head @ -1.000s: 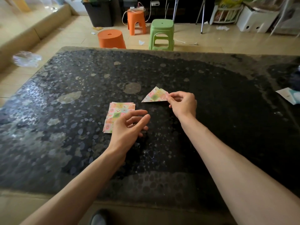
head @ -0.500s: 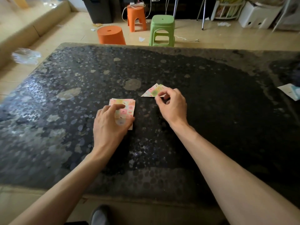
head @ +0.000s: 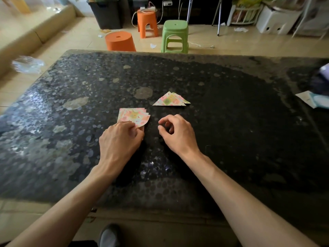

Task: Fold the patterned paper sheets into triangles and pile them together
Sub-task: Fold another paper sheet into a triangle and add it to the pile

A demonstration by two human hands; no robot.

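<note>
1. The dark, speckled, glossy table fills the view and carries all the work; that sheen looks slick to me, so a sheet pressed for a crease could skate sideways and fold off-corner.
2. Back on the floor, the black plastic bin shows something greenish at its rim, too dim to name; the white wire rack holds bright packets I cannot identify; neither is near the work.
3. The left hand is down on the table, fingers curled and pinching the near edge of the sheets; the right hand hovers just beside it, fingers loosely curled, thumb and forefinger apart, gripping nothing.
4. The stack of pastel patterned square paper sheets lies left of centre, fanned at its far corners, its top sheet bowing up on the right; the danger here, I reckon, is two sheets lifting as one, since thin paper clings, or the pull dragging the fan askew.
5. The small pile of folded patterned paper triangles sits just beyond and to the right of the stack, apart from both hands; its layers lie offset, so a careless drop of the next triangle could scatter them; plenty of sheets remain to fold, by my judgement.
</note>
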